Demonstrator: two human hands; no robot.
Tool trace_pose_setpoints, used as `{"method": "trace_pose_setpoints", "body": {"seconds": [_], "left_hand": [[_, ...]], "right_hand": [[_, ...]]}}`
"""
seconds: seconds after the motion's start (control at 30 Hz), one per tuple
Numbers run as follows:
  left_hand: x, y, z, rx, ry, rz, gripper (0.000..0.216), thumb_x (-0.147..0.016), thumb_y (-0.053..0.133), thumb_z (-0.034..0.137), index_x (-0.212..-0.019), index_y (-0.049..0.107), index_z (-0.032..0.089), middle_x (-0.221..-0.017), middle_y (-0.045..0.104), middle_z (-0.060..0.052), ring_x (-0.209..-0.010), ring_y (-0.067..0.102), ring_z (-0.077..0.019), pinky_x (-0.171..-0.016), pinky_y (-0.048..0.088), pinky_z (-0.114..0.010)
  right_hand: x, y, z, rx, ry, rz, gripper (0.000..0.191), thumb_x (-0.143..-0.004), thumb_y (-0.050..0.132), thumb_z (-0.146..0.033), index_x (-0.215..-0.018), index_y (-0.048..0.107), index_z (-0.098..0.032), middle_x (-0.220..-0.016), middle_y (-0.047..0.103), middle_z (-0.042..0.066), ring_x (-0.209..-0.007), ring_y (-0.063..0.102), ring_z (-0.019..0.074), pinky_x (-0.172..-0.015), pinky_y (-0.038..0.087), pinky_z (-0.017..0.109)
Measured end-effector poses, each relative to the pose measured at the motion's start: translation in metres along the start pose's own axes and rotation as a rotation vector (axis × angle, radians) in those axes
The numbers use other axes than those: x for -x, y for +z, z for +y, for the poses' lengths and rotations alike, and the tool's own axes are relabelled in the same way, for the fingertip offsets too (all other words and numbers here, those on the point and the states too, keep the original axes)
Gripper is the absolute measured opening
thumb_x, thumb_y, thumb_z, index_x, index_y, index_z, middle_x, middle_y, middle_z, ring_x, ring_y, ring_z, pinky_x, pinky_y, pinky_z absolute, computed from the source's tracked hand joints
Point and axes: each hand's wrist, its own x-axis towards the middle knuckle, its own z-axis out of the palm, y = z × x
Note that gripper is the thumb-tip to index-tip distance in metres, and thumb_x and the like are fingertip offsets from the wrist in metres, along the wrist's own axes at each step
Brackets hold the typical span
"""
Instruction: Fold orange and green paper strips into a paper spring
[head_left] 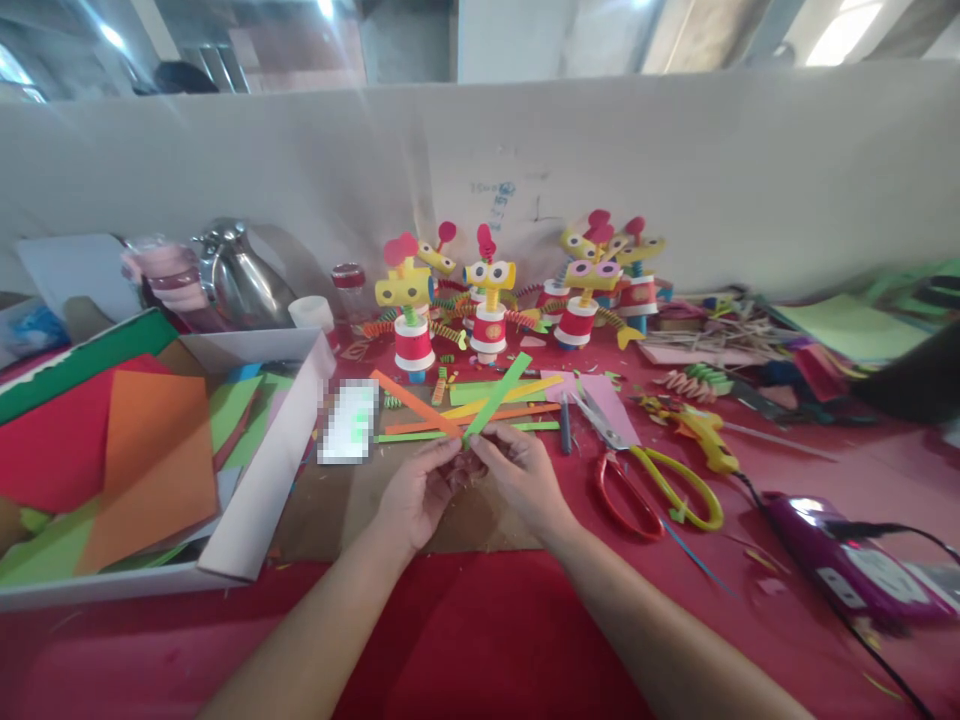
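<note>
My left hand (420, 490) pinches the lower end of an orange paper strip (412, 398), which slants up to the left. My right hand (525, 475) is closed on the lower end of a green paper strip (501, 395) slanting up to the right. The two strips meet in a V at my fingertips; whether they are joined is hidden. Behind them, a yellow paper strip (536, 388) and further orange and green strips lie across a brown board (337, 515). Scissors (619, 445) with red and yellow handles lie open to the right of my right hand.
A white box (259, 500) of coloured paper stands left, beside a pixelated phone-like object (349, 422). Several paper-cup figures (489, 325) line the back. A yellow glue gun (709, 440), a purple corded device (855, 560) and a paper scrap pile (720, 325) are on the right.
</note>
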Motion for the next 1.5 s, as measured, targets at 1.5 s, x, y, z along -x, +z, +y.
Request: {"method": "trace_pose_setpoints", "body": {"seconds": [1.5], "left_hand": [[-0.004,-0.005,-0.002,-0.136,0.143,0.086,0.028,-0.050,0.086,0.012,-0.074,0.071,0.013,-0.071,0.071,-0.001,-0.065,0.065,-0.0091,-0.066,0.052,-0.020]], "right_hand": [[-0.004,-0.007,0.003,-0.054,0.032,0.037,0.012,-0.070,0.072,-0.029,-0.080,0.075,-0.022,-0.082,0.071,0.002,-0.078,0.064,0.0168,-0.076,0.049,0.031]]}}
